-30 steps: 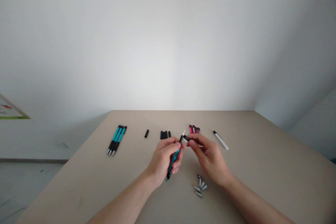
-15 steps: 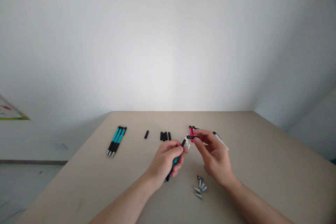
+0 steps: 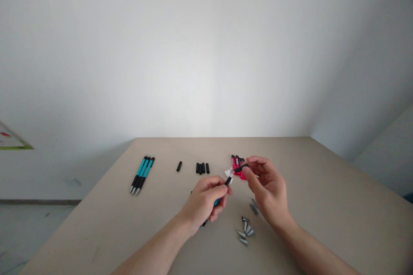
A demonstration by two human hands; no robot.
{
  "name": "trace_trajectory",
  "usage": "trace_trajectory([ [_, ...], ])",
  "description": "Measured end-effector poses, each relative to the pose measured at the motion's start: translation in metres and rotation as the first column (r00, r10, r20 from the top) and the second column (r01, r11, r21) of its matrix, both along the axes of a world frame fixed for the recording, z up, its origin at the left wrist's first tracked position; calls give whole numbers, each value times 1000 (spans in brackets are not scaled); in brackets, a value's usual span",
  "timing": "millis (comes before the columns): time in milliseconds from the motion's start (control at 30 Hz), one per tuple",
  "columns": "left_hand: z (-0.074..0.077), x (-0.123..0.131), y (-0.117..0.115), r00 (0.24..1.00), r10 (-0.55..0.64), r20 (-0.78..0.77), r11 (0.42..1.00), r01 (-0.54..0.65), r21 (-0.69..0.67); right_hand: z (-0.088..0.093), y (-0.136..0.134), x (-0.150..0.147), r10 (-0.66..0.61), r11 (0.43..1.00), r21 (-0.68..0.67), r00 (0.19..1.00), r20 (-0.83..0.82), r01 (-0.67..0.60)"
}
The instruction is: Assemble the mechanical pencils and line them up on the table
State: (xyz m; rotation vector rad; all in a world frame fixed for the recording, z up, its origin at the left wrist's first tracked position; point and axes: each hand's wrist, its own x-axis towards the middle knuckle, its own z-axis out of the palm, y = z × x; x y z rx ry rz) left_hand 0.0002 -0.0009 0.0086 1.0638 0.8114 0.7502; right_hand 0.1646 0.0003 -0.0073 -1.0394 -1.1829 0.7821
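My left hand [image 3: 206,197] is closed around a teal and black pen barrel [image 3: 217,202], whose front end points up and to the right. Between the thumb and fingers of my right hand [image 3: 266,189] is a black rubber grip [image 3: 240,168], tilted with its free end down toward the pen's tip. Something thin and pale shows between the grip and the pen; I cannot tell whether they touch. Small white pieces [image 3: 228,172] lie on the table just behind the pen tip. Pink and black barrels [image 3: 237,163] lie partly hidden behind the grip and my right hand.
Three assembled teal pens [image 3: 142,175] lie side by side at the left of the table [image 3: 155,232]. One black grip [image 3: 179,166] lies alone, with several more black grips [image 3: 202,168] to its right. Silver cone tips [image 3: 246,230] are scattered in front, others [image 3: 254,207] beside my right wrist.
My right hand has shifted slightly right with the black grip, which has gone from nearly level to tilted. The pen's front end in my left hand has dropped a little.
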Motion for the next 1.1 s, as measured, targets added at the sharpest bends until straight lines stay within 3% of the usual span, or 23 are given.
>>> trace_trajectory([
  [167,0,0,0,1000,-16,-13,999,17,45,3,-2,-1,114,993,17,993,21,-114],
  [367,-3,0,-1,999,-32,-12,997,33,69,4,0,0,198,980,-8,973,-117,-201],
  [1100,-3,2,-2,993,-101,58,990,95,106,4,3,0,288,943,-93,925,-249,-319],
])
